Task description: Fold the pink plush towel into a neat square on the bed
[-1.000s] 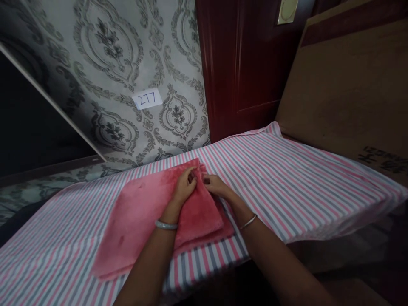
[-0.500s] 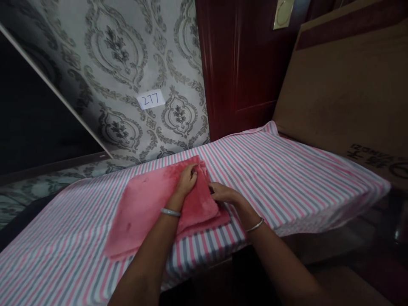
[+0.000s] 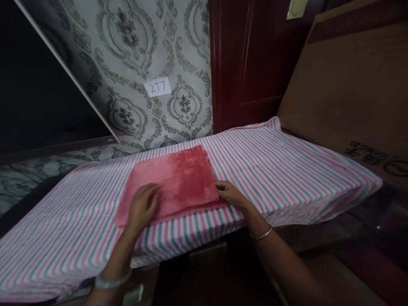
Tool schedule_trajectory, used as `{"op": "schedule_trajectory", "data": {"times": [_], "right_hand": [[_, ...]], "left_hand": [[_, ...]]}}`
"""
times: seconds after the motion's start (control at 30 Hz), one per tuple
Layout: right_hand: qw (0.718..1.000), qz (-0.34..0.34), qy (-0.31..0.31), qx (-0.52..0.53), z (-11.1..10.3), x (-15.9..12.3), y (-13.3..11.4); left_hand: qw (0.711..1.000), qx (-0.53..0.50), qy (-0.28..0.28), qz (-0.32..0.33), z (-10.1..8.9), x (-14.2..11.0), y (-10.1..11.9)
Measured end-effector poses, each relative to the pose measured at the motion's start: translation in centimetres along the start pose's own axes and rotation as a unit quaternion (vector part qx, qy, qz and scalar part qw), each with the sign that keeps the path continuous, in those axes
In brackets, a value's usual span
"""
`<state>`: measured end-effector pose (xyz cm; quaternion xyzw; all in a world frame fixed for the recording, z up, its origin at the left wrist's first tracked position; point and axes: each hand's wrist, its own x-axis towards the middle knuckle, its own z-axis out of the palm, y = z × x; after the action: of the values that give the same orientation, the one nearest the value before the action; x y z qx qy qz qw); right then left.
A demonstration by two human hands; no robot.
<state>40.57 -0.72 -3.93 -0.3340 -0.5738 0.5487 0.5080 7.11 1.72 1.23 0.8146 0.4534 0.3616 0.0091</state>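
A folded pink plush towel (image 3: 178, 180) lies flat on a table covered with a pink, grey and white striped cloth (image 3: 280, 170). My left hand (image 3: 143, 206) rests palm down on the towel's near left part, fingers curled loosely. My right hand (image 3: 231, 193) touches the towel's near right corner, its fingers pressed against the folded edge. A bangle sits on each wrist.
Patterned grey wallpaper with a paper label reading 277 (image 3: 158, 87) stands behind the table. A dark red door (image 3: 251, 63) is at the back. A large cardboard sheet (image 3: 350, 85) leans at the right, against the table's far end.
Both hands have left the towel's far right corner. My left hand slid to the near left of the towel and my right hand came down to its near right corner. The towel now lies flatter.
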Motion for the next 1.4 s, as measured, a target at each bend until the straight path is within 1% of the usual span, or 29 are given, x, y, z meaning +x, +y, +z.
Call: {"op": "schedule_trajectory", "data": {"times": [0.07,0.1,0.17,0.23,0.27,0.33,0.37,0.47,0.5,0.57,0.67,0.7,0.77,0.83,0.87,0.97,1.03,1.13,1.2,1.3,1.4], "right_hand": [[0.999,0.006,-0.041,-0.023,-0.5,-0.4,-0.6],[0.997,0.007,-0.066,-0.033,-0.7,-0.5,-1.0],[0.993,0.007,-0.106,-0.046,-1.1,-0.8,-1.6],[0.991,0.010,-0.122,-0.055,-1.2,-0.8,-1.8],[0.991,0.012,-0.120,-0.061,-1.1,-0.8,-1.8],[0.992,0.008,-0.094,-0.078,-0.8,-0.6,-1.3],[0.993,0.002,-0.076,-0.090,-0.7,-0.6,-0.9],[0.991,-0.021,-0.017,-0.132,-0.6,-0.7,0.0],[0.989,-0.025,-0.008,-0.146,-0.6,-0.8,0.1],[0.985,-0.026,-0.016,-0.169,-0.8,-1.0,0.0],[0.974,-0.034,-0.063,-0.214,-0.9,-1.0,-0.6],[0.970,-0.035,-0.066,-0.232,-0.8,-0.9,-0.7],[0.963,-0.034,-0.044,-0.262,-0.6,-0.6,-0.9],[0.961,-0.038,-0.014,-0.272,-0.2,-0.5,-0.9],[0.962,-0.044,-0.011,-0.269,-0.1,-0.5,-0.9],[0.967,-0.061,-0.033,-0.247,-0.1,-0.8,-0.9],[0.972,-0.055,-0.031,-0.225,-0.2,-0.9,-0.8],[0.984,-0.023,0.005,-0.176,-0.1,-0.8,-0.4],[0.989,-0.007,0.014,-0.145,0.3,-0.6,-0.1],[0.994,-0.002,0.028,-0.107,0.8,-0.4,0.2],[0.995,0.005,0.083,-0.058,0.8,-0.8,0.2]], "left_hand": [[0.995,0.056,0.043,-0.065,-2.5,-3.6,-1.6],[0.991,0.072,0.060,-0.099,-3.3,-5.1,-2.2],[0.978,0.079,0.085,-0.173,-4.2,-7.5,-2.8],[0.958,0.055,0.101,-0.262,-4.3,-8.9,-2.8],[0.945,0.037,0.109,-0.307,-4.1,-9.2,-2.7],[0.918,-0.004,0.129,-0.375,-3.6,-9.3,-2.4],[0.909,-0.024,0.142,-0.392,-3.3,-9.2,-2.4],[0.890,-0.070,0.180,-0.413,-2.6,-8.6,-2.5],[0.885,-0.076,0.190,-0.419,-2.5,-8.5,-2.5],[0.878,-0.078,0.195,-0.430,-2.5,-8.4,-2.6],[0.877,-0.104,0.181,-0.432,-2.7,-8.5,-2.5],[0.877,-0.123,0.178,-0.430,-2.8,-8.6,-2.3],[0.873,-0.154,0.179,-0.426,-2.9,-8.6,-2.0],[0.871,-0.166,0.182,-0.426,-3.1,-8.6,-1.8],[0.870,-0.166,0.181,-0.427,-3.1,-8.5,-1.7],[0.870,-0.163,0.179,-0.429,-3.2,-8.5,-1.6],[0.870,-0.157,0.178,-0.433,-3.2,-8.5,-1.6],[0.866,-0.163,0.187,-0.434,-3.0,-8.4,-1.6],[0.860,-0.177,0.204,-0.432,-2.9,-8.4,-1.6],[0.855,-0.184,0.213,-0.435,-2.9,-8.6,-1.7],[0.860,-0.167,0.205,-0.436,-2.9,-8.7,-1.8]]}}
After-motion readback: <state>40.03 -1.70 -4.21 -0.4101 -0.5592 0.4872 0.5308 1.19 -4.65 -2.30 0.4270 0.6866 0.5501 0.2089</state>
